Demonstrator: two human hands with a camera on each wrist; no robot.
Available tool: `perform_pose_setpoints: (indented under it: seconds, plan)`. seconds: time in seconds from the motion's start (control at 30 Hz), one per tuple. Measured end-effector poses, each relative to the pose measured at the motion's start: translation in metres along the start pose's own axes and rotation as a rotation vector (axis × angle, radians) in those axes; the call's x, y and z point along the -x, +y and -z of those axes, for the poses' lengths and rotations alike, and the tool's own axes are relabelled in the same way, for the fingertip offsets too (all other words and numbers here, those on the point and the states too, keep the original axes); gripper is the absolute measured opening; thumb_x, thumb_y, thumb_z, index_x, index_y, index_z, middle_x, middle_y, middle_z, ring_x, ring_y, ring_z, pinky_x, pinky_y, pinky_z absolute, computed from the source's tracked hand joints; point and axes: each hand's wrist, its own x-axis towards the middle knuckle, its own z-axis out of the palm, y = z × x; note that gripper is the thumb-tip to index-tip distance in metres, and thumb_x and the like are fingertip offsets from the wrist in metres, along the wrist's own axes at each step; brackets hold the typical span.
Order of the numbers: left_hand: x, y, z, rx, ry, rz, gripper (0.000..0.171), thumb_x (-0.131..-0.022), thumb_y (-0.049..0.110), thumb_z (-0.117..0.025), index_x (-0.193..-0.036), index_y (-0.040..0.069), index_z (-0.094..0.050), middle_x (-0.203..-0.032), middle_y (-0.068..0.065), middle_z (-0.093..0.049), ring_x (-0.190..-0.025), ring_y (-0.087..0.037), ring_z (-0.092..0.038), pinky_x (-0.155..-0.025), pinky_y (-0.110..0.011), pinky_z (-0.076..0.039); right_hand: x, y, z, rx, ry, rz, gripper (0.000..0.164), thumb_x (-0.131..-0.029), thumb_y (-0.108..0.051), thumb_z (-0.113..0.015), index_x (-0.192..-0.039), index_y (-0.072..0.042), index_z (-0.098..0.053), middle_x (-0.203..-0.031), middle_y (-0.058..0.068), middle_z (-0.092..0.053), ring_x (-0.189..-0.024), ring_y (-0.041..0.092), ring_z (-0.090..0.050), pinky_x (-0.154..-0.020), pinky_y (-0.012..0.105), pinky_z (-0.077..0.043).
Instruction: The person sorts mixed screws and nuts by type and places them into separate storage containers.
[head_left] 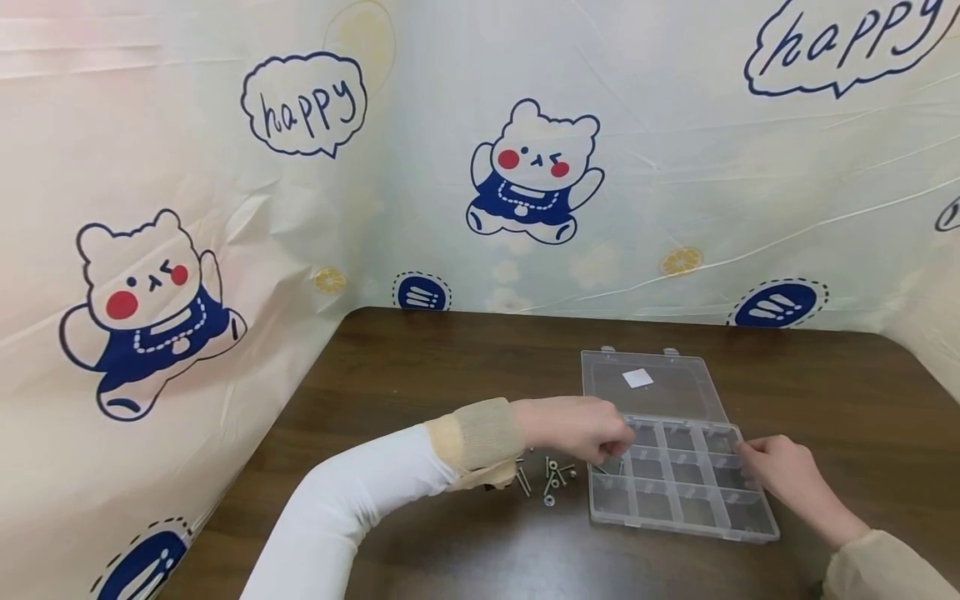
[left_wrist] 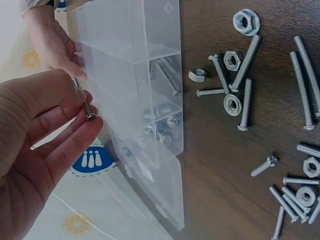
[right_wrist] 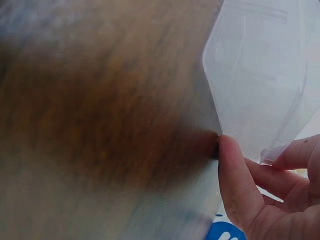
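White sleeve (head_left: 322, 517) is closest up in the head view, coming in from the lower left. It ends in a beige cuff (head_left: 491, 433), and past that the left hand (head_left: 573, 423) is over the left part of a clear plastic box (head_left: 675, 527), right of centre. The box's lid (head_left: 678, 390) is folded back behind it, with a white sticker (head_left: 637, 379) on it. Over at the lower right, the right hand (head_left: 787, 473) has the box by its right side. Bolts (head_left: 523, 481) and nuts (head_left: 550, 501) are scattered on the brown desk (head_left: 420, 358), just left of the box. Behind it all hangs a cartoon bear cloth (head_left: 660, 167).

Left wrist view: that left hand fills the left side, pinching a little screw (left_wrist: 86, 106) between thumb and fingers, head end down. More screws (left_wrist: 167, 75) sit in a box compartment near top centre, and loose hardware is spread across the right half.

Right wrist view: at the lower right, the right hand's thumb and fingers grip the box's edge. Lots of blurry brown on the left, can't make much out there.
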Motion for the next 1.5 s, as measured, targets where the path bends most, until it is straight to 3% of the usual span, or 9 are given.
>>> perform_pose_setpoints:
  seconds: [0.2, 0.4, 0.6, 0.77, 1.23, 1.5]
  plan:
    - [-0.008, -0.001, -0.004, -0.025, -0.018, 0.001, 0.018, -0.076, -0.003, -0.054, -0.084, 0.011, -0.061, -0.078, 0.008, -0.056, -0.072, -0.003, -0.050, -0.064, -0.012, -0.039, 0.000, -0.002, 0.001, 0.011, 0.004, -0.002, 0.041, -0.093, -0.020, -0.041, -0.096, 0.013, -0.064, -0.067, 0.008, -0.067, -0.061, 0.018, -0.063, -0.068, 0.047, -0.047]
    - [-0.009, -0.002, -0.004, -0.051, 0.000, -0.002, 0.015, -0.086, 0.001, -0.053, -0.086, 0.010, -0.064, -0.080, 0.007, -0.060, -0.073, -0.002, -0.052, -0.067, -0.011, -0.040, 0.000, -0.002, 0.001, 0.011, 0.008, -0.006, 0.040, -0.093, -0.020, -0.041, -0.096, 0.014, -0.063, -0.067, 0.008, -0.066, -0.061, 0.019, -0.063, -0.068, 0.047, -0.046]
    - [-0.009, -0.005, -0.005, -0.060, 0.041, -0.015, 0.011, -0.087, 0.005, -0.055, -0.088, 0.010, -0.066, -0.079, 0.008, -0.059, -0.072, -0.001, -0.051, -0.067, -0.011, -0.040, 0.000, -0.002, 0.001, 0.010, 0.017, 0.000, 0.040, -0.092, -0.020, -0.041, -0.094, 0.013, -0.064, -0.066, 0.008, -0.066, -0.061, 0.018, -0.062, -0.067, 0.045, -0.047]
    - [-0.008, -0.007, -0.005, -0.077, 0.030, 0.008, 0.011, -0.088, 0.009, -0.055, -0.086, 0.013, -0.064, -0.079, 0.010, -0.058, -0.071, -0.001, -0.050, -0.065, -0.013, -0.039, -0.001, -0.001, 0.001, 0.008, 0.021, 0.003, 0.040, -0.092, -0.020, -0.041, -0.094, 0.012, -0.064, -0.067, 0.007, -0.066, -0.061, 0.017, -0.062, -0.066, 0.044, -0.047]
    - [0.009, -0.014, 0.005, -0.127, -0.001, 0.063, 0.010, -0.085, 0.011, -0.057, -0.087, 0.016, -0.066, -0.078, 0.012, -0.060, -0.070, -0.002, -0.051, -0.064, -0.016, -0.042, 0.000, -0.002, 0.002, 0.016, 0.030, 0.008, 0.039, -0.093, -0.020, -0.041, -0.092, 0.010, -0.066, -0.066, 0.006, -0.066, -0.061, 0.017, -0.061, -0.064, 0.043, -0.046]
    - [0.022, -0.022, 0.004, -0.102, 0.008, 0.104, 0.013, -0.084, 0.009, -0.058, -0.086, 0.016, -0.068, -0.077, 0.011, -0.062, -0.069, -0.002, -0.054, -0.064, -0.017, -0.043, 0.000, 0.000, 0.001, 0.009, 0.028, 0.006, 0.040, -0.092, -0.021, -0.041, -0.091, 0.008, -0.067, -0.066, 0.006, -0.066, -0.062, 0.016, -0.060, -0.063, 0.042, -0.046]
